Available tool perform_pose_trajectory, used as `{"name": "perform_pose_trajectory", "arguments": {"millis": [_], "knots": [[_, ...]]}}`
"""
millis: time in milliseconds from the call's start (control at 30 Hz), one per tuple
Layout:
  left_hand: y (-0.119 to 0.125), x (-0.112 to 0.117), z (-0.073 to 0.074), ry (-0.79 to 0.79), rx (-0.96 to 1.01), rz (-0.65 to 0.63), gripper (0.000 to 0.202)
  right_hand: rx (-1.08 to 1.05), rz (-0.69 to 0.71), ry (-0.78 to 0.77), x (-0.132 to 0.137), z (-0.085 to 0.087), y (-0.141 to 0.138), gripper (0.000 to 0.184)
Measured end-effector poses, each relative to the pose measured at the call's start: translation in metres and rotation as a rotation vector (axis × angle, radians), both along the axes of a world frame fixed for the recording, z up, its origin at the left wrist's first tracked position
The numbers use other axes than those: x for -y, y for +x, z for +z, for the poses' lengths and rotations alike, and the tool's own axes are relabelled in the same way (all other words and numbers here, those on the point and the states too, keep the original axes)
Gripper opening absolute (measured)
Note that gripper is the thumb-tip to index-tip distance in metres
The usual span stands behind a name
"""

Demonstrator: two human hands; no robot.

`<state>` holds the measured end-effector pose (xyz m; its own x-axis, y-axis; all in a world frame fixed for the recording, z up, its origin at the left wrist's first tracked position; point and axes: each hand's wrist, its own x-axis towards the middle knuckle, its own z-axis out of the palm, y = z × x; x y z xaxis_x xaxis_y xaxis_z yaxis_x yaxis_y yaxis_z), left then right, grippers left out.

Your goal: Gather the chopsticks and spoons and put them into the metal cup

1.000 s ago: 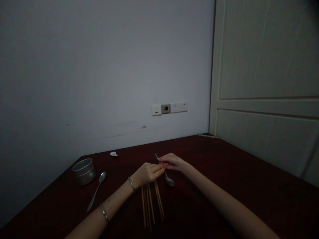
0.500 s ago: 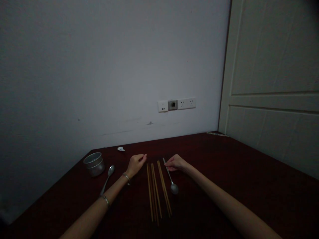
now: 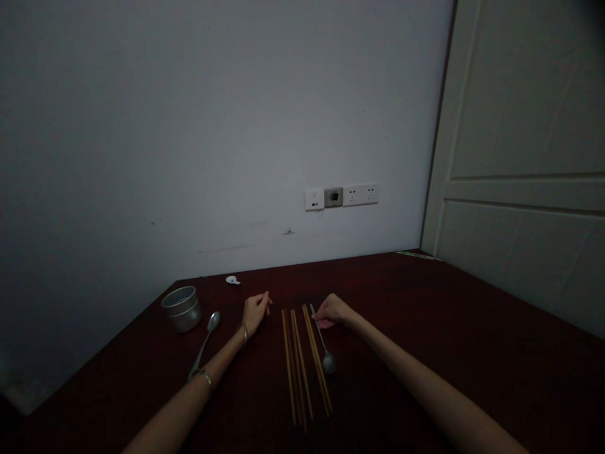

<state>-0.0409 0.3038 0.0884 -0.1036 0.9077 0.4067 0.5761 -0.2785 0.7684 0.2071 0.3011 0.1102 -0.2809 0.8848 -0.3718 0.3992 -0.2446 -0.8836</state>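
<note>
With thumb and fingertips pinched, my right hand [image 3: 332, 310] grips the upper handle of a metal spoon [image 3: 329, 362]. Its bowl points toward me, and the handle lies close along the right side of several wooden chopsticks [image 3: 297, 366]. The chopsticks lie roughly lengthwise on the dark red table [image 3: 378, 284], in loose groups. Left of them, my left hand [image 3: 256, 313] rests near the table with its fingers curled together and nothing visible in them. A second metal spoon [image 3: 213, 321] lies beside my left forearm, which covers part of its handle end.
A round metal canister [image 3: 183, 310] stands at the table's left. A small white spoon-like piece [image 3: 232, 280] lies near the wall. Sockets [image 3: 360, 195] are on the wall behind, and a pale panelled door [image 3: 520, 151] rises at the right.
The spoon in my right hand has moved slightly left, closer to the chopsticks. My left hand has drawn a little left, away from them. The camera view has shifted slightly.
</note>
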Motion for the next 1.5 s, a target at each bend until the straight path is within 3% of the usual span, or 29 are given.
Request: {"name": "perform_pose_trajectory", "arguments": {"millis": [667,867,1100,1233,1367,1500], "knots": [[0.003,0.005,0.000,-0.083,-0.057,-0.046,0.050,0.200,0.006,0.018,-0.017,-0.003,-0.008,0.028],[0.003,0.008,0.002,-0.065,-0.040,-0.022,0.049,0.127,0.006,-0.011,-0.011,0.003,-0.004,0.027],[0.003,0.018,0.012,-0.046,-0.033,0.021,0.044,-0.042,-0.002,0.074,-0.007,0.011,0.017,0.025],[-0.016,0.030,0.033,-0.044,-0.106,0.071,0.035,-0.095,-0.020,0.122,-0.006,0.017,0.023,0.023],[-0.054,0.048,0.055,-0.088,-0.314,0.178,0.021,-0.129,-0.005,0.151,-0.006,0.021,0.022,0.021],[-0.094,0.069,0.061,-0.221,-0.571,0.298,0.012,-0.136,0.036,0.160,-0.005,0.023,0.014,0.020]]}}
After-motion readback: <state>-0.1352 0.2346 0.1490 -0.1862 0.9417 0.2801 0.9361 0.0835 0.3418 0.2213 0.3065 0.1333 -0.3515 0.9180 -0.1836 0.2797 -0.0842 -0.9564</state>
